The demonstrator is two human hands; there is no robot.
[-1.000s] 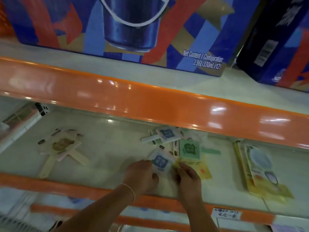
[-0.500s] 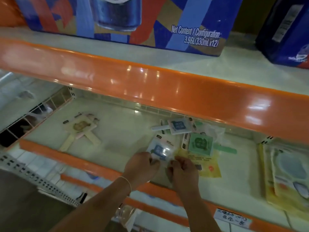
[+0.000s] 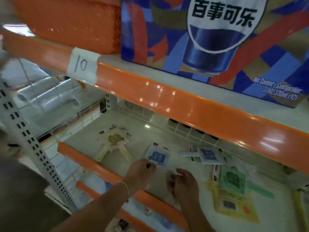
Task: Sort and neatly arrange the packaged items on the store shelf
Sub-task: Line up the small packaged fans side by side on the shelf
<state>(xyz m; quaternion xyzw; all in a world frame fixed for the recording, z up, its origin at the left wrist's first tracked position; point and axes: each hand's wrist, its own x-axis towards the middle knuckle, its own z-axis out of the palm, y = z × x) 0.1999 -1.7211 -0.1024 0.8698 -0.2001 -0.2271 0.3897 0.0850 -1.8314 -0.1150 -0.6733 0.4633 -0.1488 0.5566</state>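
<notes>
A cola box [image 3: 217,47] fills the upper shelf, cut off at the top. Below, on the pale shelf [image 3: 150,131], the left hand [image 3: 139,174] pinches a blue packet [image 3: 158,157]. The right hand [image 3: 183,183] curls blurrily; its grip is unclear.

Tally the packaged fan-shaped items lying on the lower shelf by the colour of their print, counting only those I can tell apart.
Blue-print packets: 2, one pinched by the left hand at, one lying further right.
Tan-print packets: 1 visible on top of a small pile.
Green-print packets: 1.
Yellow packets: 1.
Total: 5; overlapped ones beneath cannot be counted.
</notes>
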